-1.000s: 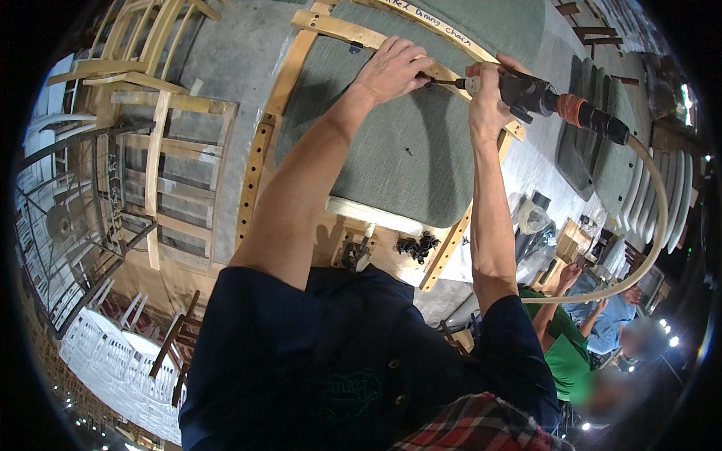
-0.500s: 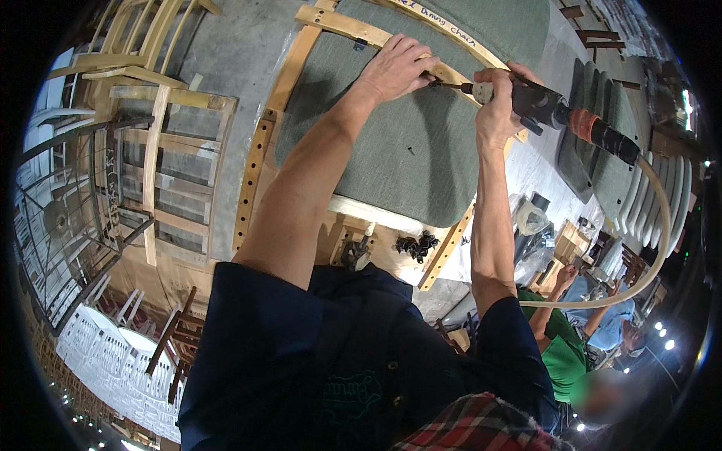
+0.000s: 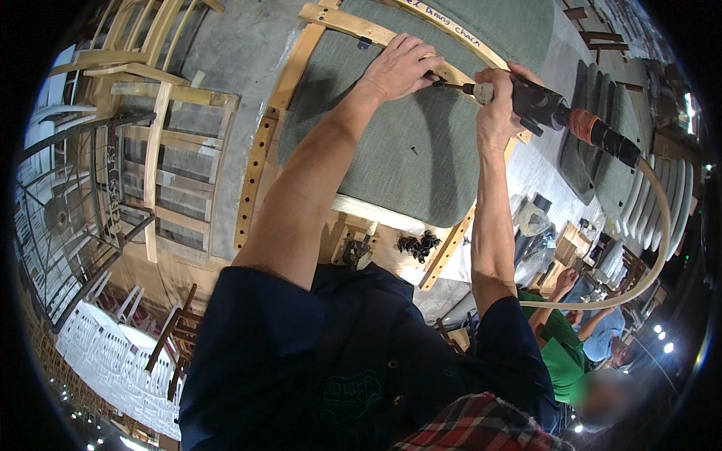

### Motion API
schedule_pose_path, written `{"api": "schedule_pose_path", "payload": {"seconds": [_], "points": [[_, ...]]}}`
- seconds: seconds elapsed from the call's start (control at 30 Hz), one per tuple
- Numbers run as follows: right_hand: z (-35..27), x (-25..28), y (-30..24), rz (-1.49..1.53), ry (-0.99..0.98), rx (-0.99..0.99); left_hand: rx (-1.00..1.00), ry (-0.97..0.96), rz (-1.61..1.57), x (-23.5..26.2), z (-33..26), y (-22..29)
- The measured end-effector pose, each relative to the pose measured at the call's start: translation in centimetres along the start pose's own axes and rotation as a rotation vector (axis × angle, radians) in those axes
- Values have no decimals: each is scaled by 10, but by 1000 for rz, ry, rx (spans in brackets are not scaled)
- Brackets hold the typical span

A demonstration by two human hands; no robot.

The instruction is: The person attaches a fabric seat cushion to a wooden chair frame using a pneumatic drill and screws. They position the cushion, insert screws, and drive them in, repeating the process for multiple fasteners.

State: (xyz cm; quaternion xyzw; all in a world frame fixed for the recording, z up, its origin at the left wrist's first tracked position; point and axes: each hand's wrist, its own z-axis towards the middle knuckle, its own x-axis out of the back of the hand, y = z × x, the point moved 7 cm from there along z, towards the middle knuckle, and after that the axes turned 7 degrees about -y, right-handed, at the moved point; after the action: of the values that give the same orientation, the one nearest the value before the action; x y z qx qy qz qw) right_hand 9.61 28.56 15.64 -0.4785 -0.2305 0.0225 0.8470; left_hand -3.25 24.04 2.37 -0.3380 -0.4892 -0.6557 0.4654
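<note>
Pile of dark fittings (image 3: 418,245) nearest, then the grey-green padded panel (image 3: 383,169) between wooden rails (image 3: 256,177). Left grip (image 3: 404,68)'s by the bit (image 3: 453,86), can't tell on what; right grip (image 3: 498,109)'s wrapped round the driver (image 3: 543,105). Probably screwing; calls for keeping it straight.

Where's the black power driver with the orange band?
Head view, upper right: the driver is in the right hand, its bit pointing left toward the left hand, a beige hose at its rear.
</note>
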Motion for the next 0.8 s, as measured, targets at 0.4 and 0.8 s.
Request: {"api": "schedule_pose_path", "payload": {"seconds": [0.4,0.8], "points": [[0,-5,-1,-1,1,23,-2,13,17,-1,-1,-1],[2,-19,3,2,-51,94,-1,18,-7,-2,-1,-1]]}}
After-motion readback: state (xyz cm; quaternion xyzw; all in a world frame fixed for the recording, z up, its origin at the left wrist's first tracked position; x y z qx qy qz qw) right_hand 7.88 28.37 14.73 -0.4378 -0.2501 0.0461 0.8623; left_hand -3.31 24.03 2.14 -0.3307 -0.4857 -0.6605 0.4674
